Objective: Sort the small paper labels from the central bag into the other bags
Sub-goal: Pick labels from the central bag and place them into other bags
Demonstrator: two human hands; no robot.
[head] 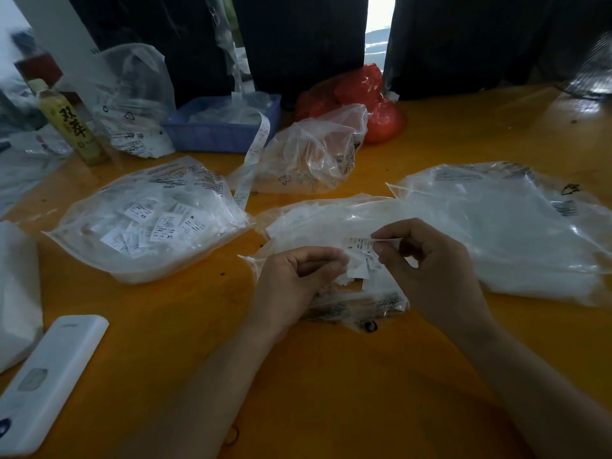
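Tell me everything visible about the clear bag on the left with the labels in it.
The clear plastic bag lies flat on the orange table, left of the central bag and apart from both hands. It is puffy, wrinkled and glossy, with dark print along its far edge. Inside is a loose heap of small white paper labels; several read XS, one M. A long label strip hangs down by its far right corner.
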